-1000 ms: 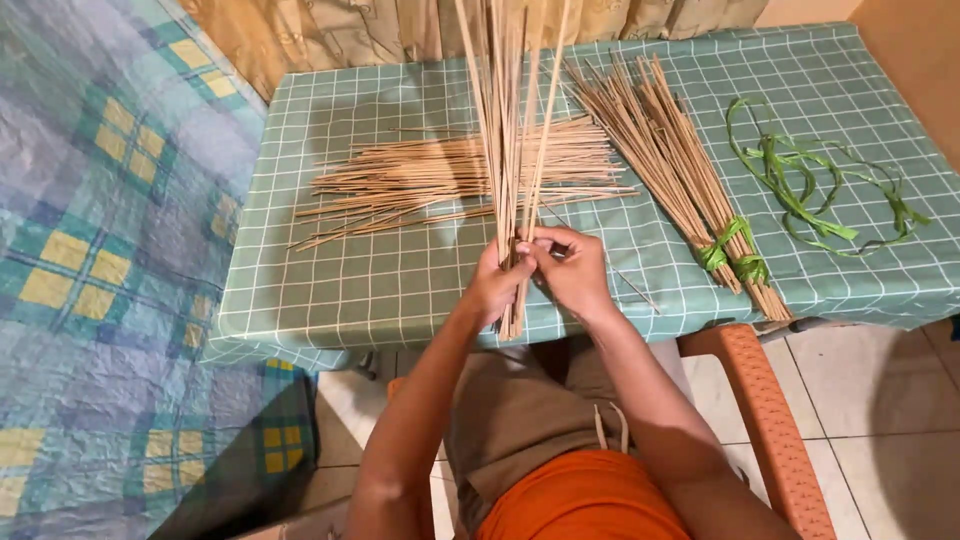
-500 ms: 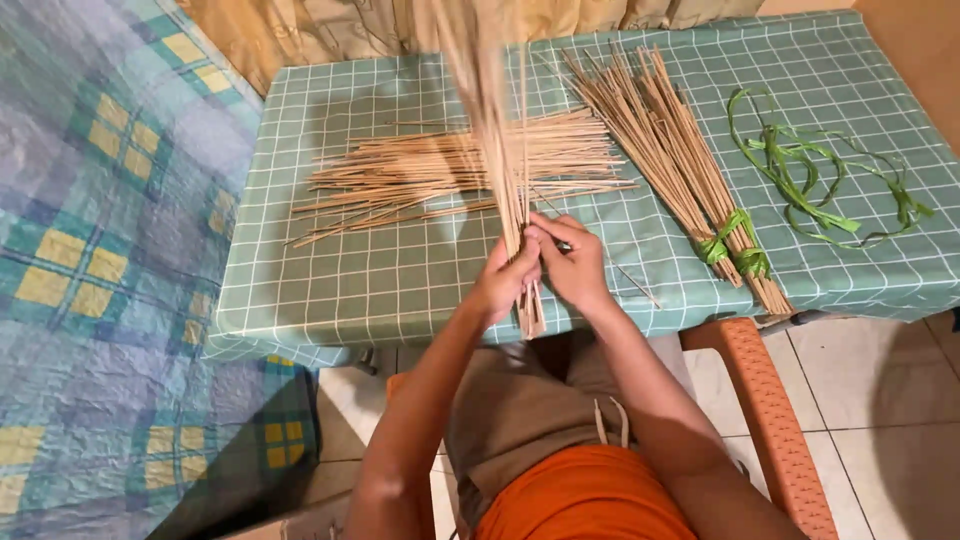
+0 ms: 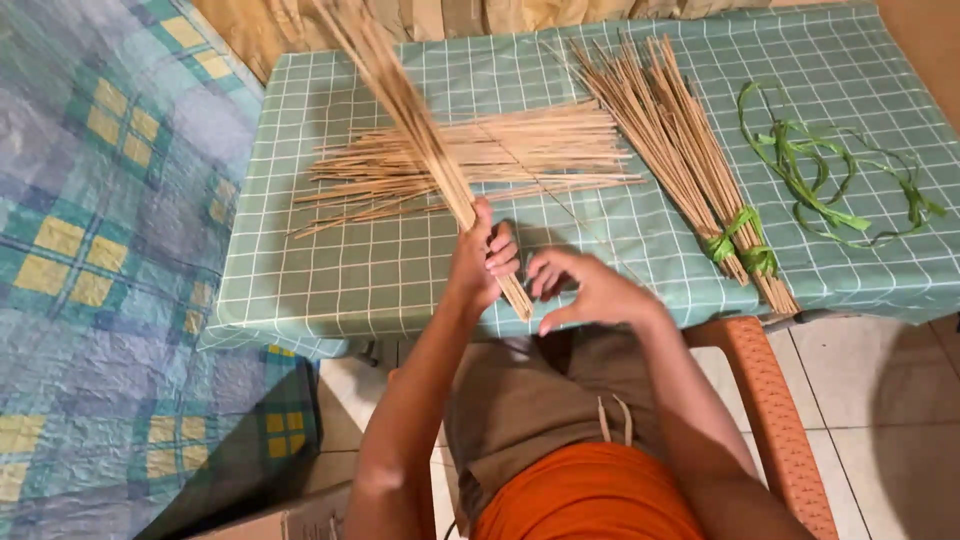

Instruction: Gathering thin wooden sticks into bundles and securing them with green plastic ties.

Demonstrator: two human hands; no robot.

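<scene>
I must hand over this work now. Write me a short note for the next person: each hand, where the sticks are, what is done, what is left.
Left hand: closed around a bunch of thin sticks, tilted up and to the left.
Right hand: open, empty, beside the bunch's lower end.
On the table: a loose pile of sticks; right of it a bundle tied with a green strip; spare green strips further right.
Done: one bundle tied.
Left: held bunch has no tie; loose pile unsorted.

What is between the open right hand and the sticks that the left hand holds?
Nothing visible. The left hand grips the bundle of sticks near its lower end, tilted up to the left. The right hand is open just beside that lower end, fingers toward it, with only a bare strip of tablecloth showing in the gap.
</scene>
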